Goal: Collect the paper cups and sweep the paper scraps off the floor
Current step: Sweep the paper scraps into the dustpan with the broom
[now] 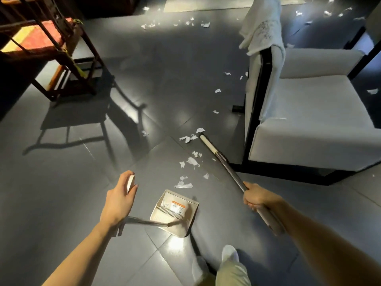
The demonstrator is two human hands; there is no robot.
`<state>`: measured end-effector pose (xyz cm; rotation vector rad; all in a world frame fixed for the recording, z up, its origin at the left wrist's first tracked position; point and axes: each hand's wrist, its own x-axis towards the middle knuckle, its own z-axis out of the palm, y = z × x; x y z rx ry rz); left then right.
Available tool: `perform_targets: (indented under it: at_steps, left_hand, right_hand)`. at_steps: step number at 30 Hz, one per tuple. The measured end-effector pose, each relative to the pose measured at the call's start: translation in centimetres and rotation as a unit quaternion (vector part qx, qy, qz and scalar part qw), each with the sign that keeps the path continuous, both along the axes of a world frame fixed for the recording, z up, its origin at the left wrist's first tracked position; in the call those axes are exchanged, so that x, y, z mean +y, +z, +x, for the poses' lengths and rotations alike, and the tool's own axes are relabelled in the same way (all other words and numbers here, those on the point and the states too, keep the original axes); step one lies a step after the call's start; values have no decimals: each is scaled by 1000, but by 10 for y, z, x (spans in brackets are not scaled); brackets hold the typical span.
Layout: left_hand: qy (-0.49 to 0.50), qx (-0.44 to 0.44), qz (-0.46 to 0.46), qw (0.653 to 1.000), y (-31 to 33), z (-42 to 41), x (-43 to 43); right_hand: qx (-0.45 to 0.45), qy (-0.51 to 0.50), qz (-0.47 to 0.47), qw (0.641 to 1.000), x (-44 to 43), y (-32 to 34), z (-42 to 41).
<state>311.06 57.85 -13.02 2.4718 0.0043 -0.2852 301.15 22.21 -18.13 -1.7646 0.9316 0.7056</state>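
Several white paper scraps (186, 139) lie in a trail on the dark tiled floor, ending just ahead of a beige dustpan (175, 211) that stands on the tiles. My left hand (121, 197) grips the white top of the dustpan's long handle. My right hand (254, 197) grips a long broom pole (224, 164), whose cream far end touches the floor beside the scraps near the armchair. More scraps (175, 23) are scattered at the far end of the room. No paper cup is in view.
A white armchair (309, 120) with a white cloth (261, 23) draped over its back stands at the right. At the upper left is a dark wooden chair (51, 48) with a red cushion. My feet in white socks (228, 252) are at the bottom.
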Motion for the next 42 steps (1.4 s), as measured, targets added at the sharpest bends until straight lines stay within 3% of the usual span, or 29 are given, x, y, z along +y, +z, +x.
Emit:
perform_targets:
  at_steps: [4, 7, 10, 16, 24, 27, 31, 35, 42]
  left_hand:
    - [10, 7, 7, 1000, -4, 38, -9]
    - [12, 4, 14, 1000, -7, 60, -24]
    - [17, 7, 15, 1000, -5, 79, -44]
    - [25, 9, 23, 999, -2, 94, -67]
    - [61, 18, -10, 998, -1, 73, -46]
    - [83, 21, -23, 996, -1, 60, -37]
    - [89, 18, -25, 996, -1, 41, -22]
    - [120, 12, -21, 992, 1, 20, 5]
    - [168, 1, -4, 986, 11, 4, 63]
  right_hand:
    - [11, 37, -3, 999, 2, -12, 43]
    - [13, 66, 53, 996, 8, -18, 67]
    - [94, 50, 128, 986, 10, -15, 79]
    - [147, 171, 196, 954, 25, 23, 84]
    - [109, 245, 80, 960, 21, 60, 88]
    - [96, 226, 96, 965, 17, 71, 97]
    - [72, 233, 72, 967, 16, 58, 124]
    - [92, 156, 14, 983, 32, 29, 146]
    - [94, 154, 0, 984, 80, 0, 163]
